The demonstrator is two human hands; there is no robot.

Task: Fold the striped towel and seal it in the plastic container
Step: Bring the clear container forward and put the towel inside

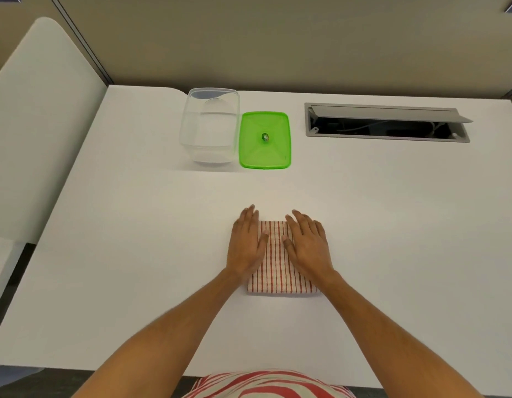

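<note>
The red-and-white striped towel (277,262) lies folded into a small rectangle on the white table (392,225), near the front edge. My left hand (246,242) lies flat on its left side with straight fingers. My right hand (306,239) presses flat on its right side in the same way. The clear plastic container (210,124) stands open and empty at the back of the table. Its green lid (265,139) lies flat just to the right of it, touching or nearly touching its wall.
A grey cable hatch (386,123) with its flap up is set into the table at the back right. A white divider panel (39,124) rises along the left edge. Bare tabletop lies between the towel and the container.
</note>
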